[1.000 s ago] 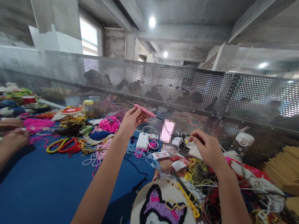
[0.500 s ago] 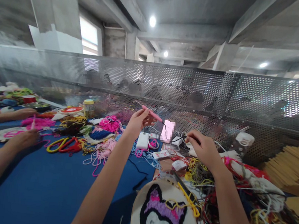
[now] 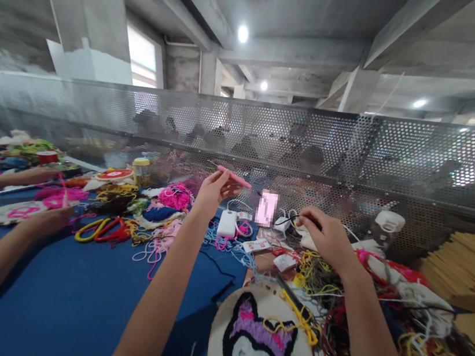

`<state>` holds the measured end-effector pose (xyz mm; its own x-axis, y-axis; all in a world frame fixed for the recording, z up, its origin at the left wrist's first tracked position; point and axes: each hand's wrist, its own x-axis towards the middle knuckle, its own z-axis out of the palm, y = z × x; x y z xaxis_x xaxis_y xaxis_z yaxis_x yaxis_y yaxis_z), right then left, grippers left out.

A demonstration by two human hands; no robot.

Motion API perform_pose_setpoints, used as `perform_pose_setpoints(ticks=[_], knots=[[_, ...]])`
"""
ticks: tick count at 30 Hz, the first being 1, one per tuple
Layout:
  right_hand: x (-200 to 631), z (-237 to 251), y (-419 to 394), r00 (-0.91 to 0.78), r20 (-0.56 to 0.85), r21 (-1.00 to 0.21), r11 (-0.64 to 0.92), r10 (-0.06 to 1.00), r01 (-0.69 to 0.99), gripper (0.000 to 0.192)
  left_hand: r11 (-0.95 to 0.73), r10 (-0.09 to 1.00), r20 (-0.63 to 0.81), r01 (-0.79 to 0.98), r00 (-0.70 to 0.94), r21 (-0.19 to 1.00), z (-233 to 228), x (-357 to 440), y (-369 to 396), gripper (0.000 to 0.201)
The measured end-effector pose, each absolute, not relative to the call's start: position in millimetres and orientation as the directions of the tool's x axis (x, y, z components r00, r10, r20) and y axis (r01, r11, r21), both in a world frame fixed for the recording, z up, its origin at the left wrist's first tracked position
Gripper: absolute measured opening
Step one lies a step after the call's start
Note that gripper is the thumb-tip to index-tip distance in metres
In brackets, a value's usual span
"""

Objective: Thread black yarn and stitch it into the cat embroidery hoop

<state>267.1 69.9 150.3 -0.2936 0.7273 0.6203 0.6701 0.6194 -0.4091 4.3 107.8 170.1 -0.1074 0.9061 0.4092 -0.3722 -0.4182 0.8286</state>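
Observation:
My left hand (image 3: 217, 190) is raised over the table, its fingers closed on a pink punch needle (image 3: 234, 177) with a thin metal tip pointing left. To its right, my right hand (image 3: 317, 228) pinches black yarn (image 3: 290, 218) between thumb and fingers. Between the hands a blurred pink phone-like screen (image 3: 267, 208) stands upright. Below them lies a round hoop (image 3: 254, 344) of cream cloth, worked with a purple, black and white character face. A yellow-and-black cutter (image 3: 298, 304) and a loop of yellow yarn rest at the hoop's upper edge.
Yarn heaps (image 3: 176, 196) lie behind and right of the hoop. Red and yellow scissors (image 3: 103, 230) and a white power bank (image 3: 227, 223) are on the blue table (image 3: 73, 296). A co-worker's hands (image 3: 51, 217) work at left. A perforated metal screen (image 3: 244, 126) stands behind; cardboard (image 3: 471, 261) is stacked right.
My left hand has moved slightly left with the punch needle, and the black yarn at its right end shows less. My right hand has barely shifted. The co-worker's lower hand moved right.

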Motion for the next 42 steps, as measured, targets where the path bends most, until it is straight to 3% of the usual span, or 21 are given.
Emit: perform_pose_setpoints(ticks=[5, 18, 23, 26, 28, 29, 30, 33, 38, 40, 42], knots=[[268.2, 150.7, 69.6, -0.291, 0.624, -0.404, 0.618, 0.725, 0.674, 0.012, -0.417, 0.908, 0.398, -0.379, -0.131, 0.826, 170.6, -2.3, 108.0, 0.017], [264.3, 149.9, 70.1, -0.291, 0.616, -0.399, 0.608, 0.732, 0.686, 0.012, -0.373, 0.919, 0.394, -0.337, -0.009, 0.864, 165.4, 21.1, 109.6, 0.021], [270.2, 150.5, 69.1, -0.307, 0.605, -0.405, 0.616, 0.735, 0.676, 0.013, -0.46, 0.887, 0.443, -0.308, -0.127, 0.833, 174.2, 6.2, 106.2, 0.018], [281.8, 150.7, 69.4, -0.252, 0.622, -0.426, 0.591, 0.741, 0.685, 0.013, -0.486, 0.857, 0.448, -0.112, -0.254, 0.866, 178.7, -24.6, 98.9, 0.021], [288.9, 150.1, 70.4, -0.195, 0.627, -0.482, 0.572, 0.755, 0.664, 0.012, -0.371, 0.918, 0.365, -0.011, -0.152, 0.929, 175.4, -51.5, 92.2, 0.02], [291.2, 149.5, 71.1, -0.165, 0.622, -0.524, 0.564, 0.766, 0.639, 0.011, -0.179, 0.984, 0.173, 0.179, 0.049, 0.967, 171.6, -64.8, 89.2, 0.02], [292.6, 148.9, 71.9, -0.139, 0.614, -0.57, 0.558, 0.777, 0.603, 0.012, -0.096, 0.991, 0.068, 0.258, 0.114, 0.961, 166.9, -77.1, 86.9, 0.016], [290.5, 147.3, 73.6, -0.106, 0.565, -0.688, 0.538, 0.819, 0.488, 0.013, 0.002, 0.991, -0.051, 0.367, 0.123, 0.93, 153.6, -101.0, 86.0, 0.017], [270.8, 146.1, 71.2, -0.181, 0.488, -0.805, 0.52, 0.854, 0.285, 0.016, -0.102, 0.993, 0.071, 0.379, 0.094, 0.92, 161.3, -81.7, 86.6, 0.017], [258.2, 144.7, 68.8, -0.22, 0.465, -0.834, 0.508, 0.857, 0.214, 0.018, -0.23, 0.962, 0.167, 0.318, 0.215, 0.92, 171.8, -55.8, 78.9, 0.035], [243.9, 141.6, 66.7, -0.273, 0.428, -0.859, 0.482, 0.861, 0.174, 0.018, -0.369, 0.889, 0.295, 0.166, 0.351, 0.914, 180.7, -27.0, 69.6, 0.035]])
